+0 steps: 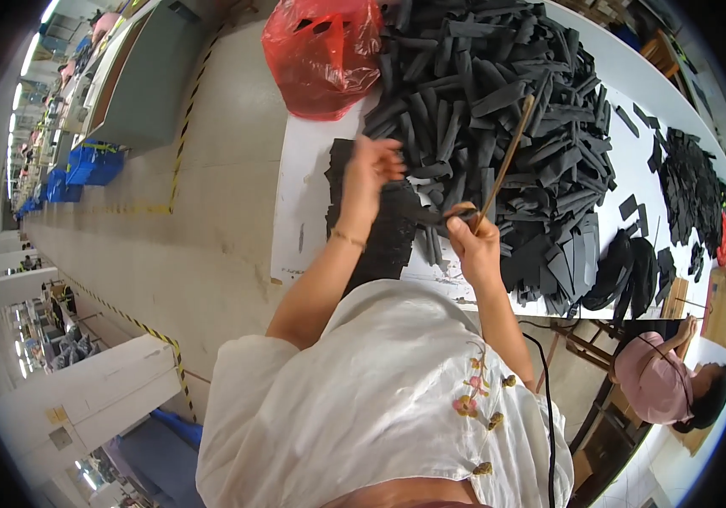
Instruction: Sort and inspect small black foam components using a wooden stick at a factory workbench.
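This is a factory workroom. A long white table (312,169) holds a big heap of black strips (498,110). Left of the table runs a wide concrete floor (210,212) with yellow tape lines (183,127), blue crates (92,162) and more worktables (138,76).

The right hand (473,241) hides the lower end of the thin wooden stick (507,157).

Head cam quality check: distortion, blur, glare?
Head view: strong fisheye, the white table edge and floor tape curve toward the dark rim; left hand slightly motion-blurred, right hand sharper; ceiling lights blown out at far left; black strips lose detail.
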Tool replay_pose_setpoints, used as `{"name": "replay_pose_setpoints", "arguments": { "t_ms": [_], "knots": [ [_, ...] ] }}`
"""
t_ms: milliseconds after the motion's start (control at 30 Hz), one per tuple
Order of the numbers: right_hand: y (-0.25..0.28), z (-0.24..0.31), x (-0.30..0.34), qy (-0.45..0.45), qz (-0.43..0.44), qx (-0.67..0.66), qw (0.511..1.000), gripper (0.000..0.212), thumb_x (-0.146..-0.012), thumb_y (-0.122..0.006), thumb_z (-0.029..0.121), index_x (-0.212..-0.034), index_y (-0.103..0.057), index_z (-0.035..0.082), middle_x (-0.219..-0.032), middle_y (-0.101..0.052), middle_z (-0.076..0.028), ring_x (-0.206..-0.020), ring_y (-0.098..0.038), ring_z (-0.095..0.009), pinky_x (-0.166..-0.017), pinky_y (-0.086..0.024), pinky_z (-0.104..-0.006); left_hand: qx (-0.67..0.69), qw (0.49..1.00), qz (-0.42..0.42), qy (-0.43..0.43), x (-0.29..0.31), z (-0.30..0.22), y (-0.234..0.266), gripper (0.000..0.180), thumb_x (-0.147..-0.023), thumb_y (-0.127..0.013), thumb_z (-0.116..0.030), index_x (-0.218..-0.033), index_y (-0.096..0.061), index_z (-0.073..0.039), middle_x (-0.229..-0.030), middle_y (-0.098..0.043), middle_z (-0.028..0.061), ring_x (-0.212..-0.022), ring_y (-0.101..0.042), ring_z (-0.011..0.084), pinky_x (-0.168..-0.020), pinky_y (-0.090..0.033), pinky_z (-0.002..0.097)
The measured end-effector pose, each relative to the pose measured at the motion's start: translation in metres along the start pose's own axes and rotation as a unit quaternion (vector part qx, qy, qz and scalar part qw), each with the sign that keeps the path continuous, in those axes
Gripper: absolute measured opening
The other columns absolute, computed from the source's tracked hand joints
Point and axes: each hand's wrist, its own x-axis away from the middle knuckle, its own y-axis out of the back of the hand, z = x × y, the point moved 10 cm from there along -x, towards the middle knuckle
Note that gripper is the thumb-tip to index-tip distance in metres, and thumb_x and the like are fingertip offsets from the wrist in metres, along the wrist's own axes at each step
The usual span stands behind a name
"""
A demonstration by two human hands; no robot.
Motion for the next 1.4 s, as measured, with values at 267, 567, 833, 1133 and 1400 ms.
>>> {"name": "replay_pose_setpoints", "arguments": {
  "t_ms": [267, 567, 833, 1133, 1400],
  "knots": [
    [0.033, 0.001, -0.030, 0.073, -0.112, -0.028, 0.991, 0.021, -0.084, -0.072, 0.008, -0.100, -0.060, -0.001, -0.072, -0.056, 0.001, -0.052, -0.044, -0.003, -0.045, -0.031, -0.0192, -0.199, 0.953, 0.178, 0.144, 0.073, 0.067, -0.046, 0.028, -0.085, -0.072, -0.024, -0.096, -0.059, -0.002, -0.080, -0.057, -0.0031, -0.078, -0.054, 0.0055, -0.068, -0.046, 0.0209],
    [0.015, 0.002, -0.022, 0.038, -0.062, 0.094, 0.993, 0.020, -0.083, -0.073, 0.007, -0.096, -0.059, 0.000, -0.070, -0.057, 0.001, -0.048, -0.041, -0.003, -0.041, -0.030, -0.0196, -0.229, 0.954, 0.193, 0.005, 0.040, 0.032, -0.056, 0.020, -0.091, -0.064, -0.020, -0.093, -0.065, 0.000, -0.085, -0.061, -0.0006, -0.083, -0.055, 0.0067, -0.078, -0.045, 0.0230],
    [0.005, 0.000, -0.029, 0.062, -0.069, 0.117, 0.989, 0.018, -0.083, -0.073, 0.008, -0.091, -0.058, 0.001, -0.066, -0.056, 0.002, -0.050, -0.044, -0.002, -0.042, -0.032, -0.0192, -0.150, 0.988, 0.022, -0.015, 0.043, 0.060, -0.038, 0.027, -0.096, -0.056, -0.028, -0.089, -0.058, -0.002, -0.072, -0.056, 0.0007, -0.069, -0.051, 0.0059, -0.061, -0.040, 0.0245],
    [0.111, 0.097, -0.063, 0.245, -0.314, 0.432, 0.809, 0.022, -0.090, -0.066, 0.019, -0.103, -0.059, 0.001, -0.069, -0.058, -0.003, -0.051, -0.047, -0.010, -0.049, -0.040, -0.0269, -0.436, 0.893, 0.107, -0.020, 0.044, 0.072, 0.001, 0.015, -0.090, -0.064, -0.017, -0.089, -0.065, -0.003, -0.065, -0.061, 0.0026, -0.057, -0.055, 0.0067, -0.055, -0.045, 0.0245],
    [0.071, 0.018, -0.028, 0.191, -0.114, 0.582, 0.783, 0.014, -0.087, -0.064, 0.011, -0.100, -0.066, 0.008, -0.081, -0.065, -0.016, -0.071, -0.064, -0.033, -0.062, -0.050, -0.0380, -0.706, 0.665, 0.056, -0.236, -0.093, 0.041, 0.070, 0.015, -0.071, -0.076, -0.018, -0.082, -0.067, -0.010, -0.085, -0.063, 0.0039, -0.091, -0.059, 0.0275, -0.075, -0.049, 0.0363]
  ]
}}
